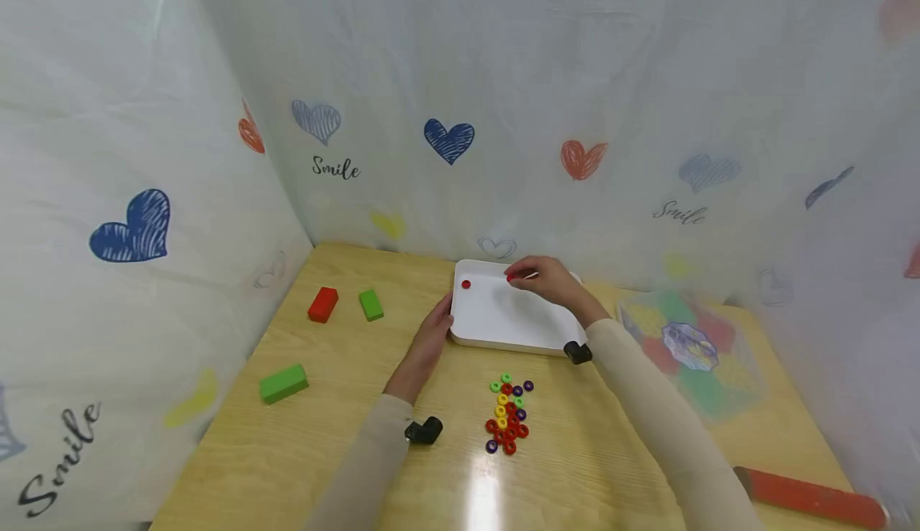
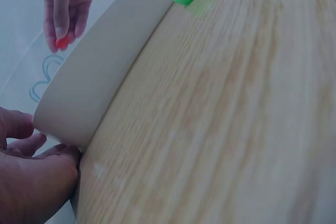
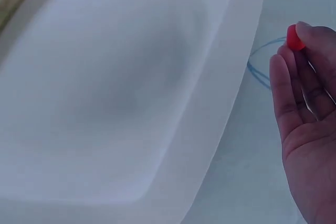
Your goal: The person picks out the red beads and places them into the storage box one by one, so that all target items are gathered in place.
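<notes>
A shallow white tray lies at the back of the table. My left hand holds its left edge near the front corner; in the left wrist view, the left hand's thumb and fingers are at the tray's corner. Over the tray's back part, my right hand pinches a small red bead between thumb and forefinger. Another red bead sits inside the tray, near its back left corner. In front of the tray lies a loose pile of ring-shaped beads in red, yellow, green and purple.
On the left of the table lie a red block, a small green block and a larger green block. A clear box with coloured contents stands at right. A long red object lies at the front right.
</notes>
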Available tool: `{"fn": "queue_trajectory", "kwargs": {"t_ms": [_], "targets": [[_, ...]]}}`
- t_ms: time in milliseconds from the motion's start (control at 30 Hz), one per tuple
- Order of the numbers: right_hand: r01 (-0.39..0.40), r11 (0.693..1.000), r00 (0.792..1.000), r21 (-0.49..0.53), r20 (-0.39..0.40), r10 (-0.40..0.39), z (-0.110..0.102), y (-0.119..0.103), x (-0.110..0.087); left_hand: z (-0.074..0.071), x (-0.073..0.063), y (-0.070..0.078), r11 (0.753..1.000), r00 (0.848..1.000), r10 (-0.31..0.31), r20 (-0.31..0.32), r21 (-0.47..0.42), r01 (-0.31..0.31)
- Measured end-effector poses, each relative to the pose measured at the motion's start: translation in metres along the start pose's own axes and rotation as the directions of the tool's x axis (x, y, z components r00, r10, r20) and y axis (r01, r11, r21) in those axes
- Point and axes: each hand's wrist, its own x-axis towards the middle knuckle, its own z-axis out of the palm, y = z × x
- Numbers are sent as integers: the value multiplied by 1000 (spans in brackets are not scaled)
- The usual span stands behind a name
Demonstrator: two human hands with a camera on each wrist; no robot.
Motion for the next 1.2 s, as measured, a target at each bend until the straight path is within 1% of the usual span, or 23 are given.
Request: {"fn": "queue_trajectory", "kwargs": {"t_ms": [100,167,333,500,667,733,800,967,1200], "targets": [[-13,1000,1000,-25,19,13,3,4,14,-1,-2,-1,1000,1000,11,4,19,-11],[-14,999,999,-33,34,16,6,8,24,0,-4,-1,1000,1000,22,5,13,-23],[-2,997,998,-73,69,7,12,12,39,3,-3,-3,1000,1000,4,-12,15,-4],[58,992,995,-112,83,-49,18,12,44,4,-5,-8,1000,1000,-7,-20,28,8],[128,982,988,-137,105,-114,26,16,53,2,-6,-8,999,999,-10,-30,49,12],[138,982,986,-132,112,-124,29,17,55,1,-6,-9,999,999,-9,-30,50,11],[130,984,986,-124,118,-115,32,19,55,1,-6,-11,999,999,-14,-34,48,15],[144,982,984,-120,119,-130,33,19,55,1,-6,-10,999,999,-15,-31,52,16],[194,974,975,-120,131,-179,37,24,59,2,-4,-7,999,999,-14,-30,51,15]]}}
